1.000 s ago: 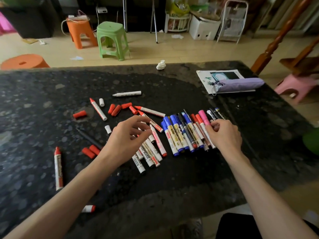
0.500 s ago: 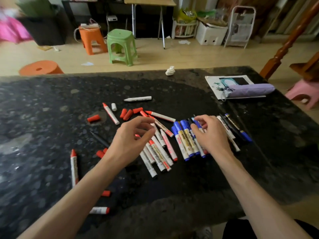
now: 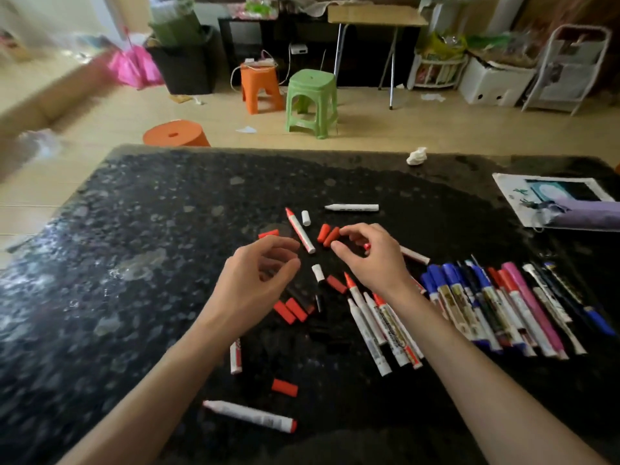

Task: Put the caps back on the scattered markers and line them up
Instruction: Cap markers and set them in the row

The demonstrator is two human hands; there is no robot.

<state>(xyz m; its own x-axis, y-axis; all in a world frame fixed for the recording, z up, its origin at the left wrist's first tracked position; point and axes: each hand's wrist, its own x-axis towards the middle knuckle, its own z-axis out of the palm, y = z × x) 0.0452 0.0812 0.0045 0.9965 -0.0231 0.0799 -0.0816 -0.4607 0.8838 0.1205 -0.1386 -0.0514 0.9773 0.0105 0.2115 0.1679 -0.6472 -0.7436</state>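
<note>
On the black stone table (image 3: 141,263), a row of capped markers (image 3: 486,303), blue, red and pink, lies at the right. Left of it lie several white markers with bare red tips (image 3: 379,327). Loose red caps lie scattered: a pair (image 3: 327,234) in the middle, a pair (image 3: 290,310) nearer me and one (image 3: 284,387) near the front. My right hand (image 3: 372,260) hovers with thumb and forefinger apart right at the middle pair. My left hand (image 3: 258,280) hangs loosely curled and holds nothing. A red-tipped marker (image 3: 300,229) lies between the hands.
More stray markers lie at the back (image 3: 352,207) and front (image 3: 250,416), plus white caps (image 3: 305,217). A purple pencil case (image 3: 587,214) on a paper sits at the right edge, a crumpled tissue (image 3: 416,156) at the far edge. Stools stand on the floor beyond.
My right hand left the row of capped markers and moved left to the red caps. My left hand came off the white markers and shifted left. The view swung left.
</note>
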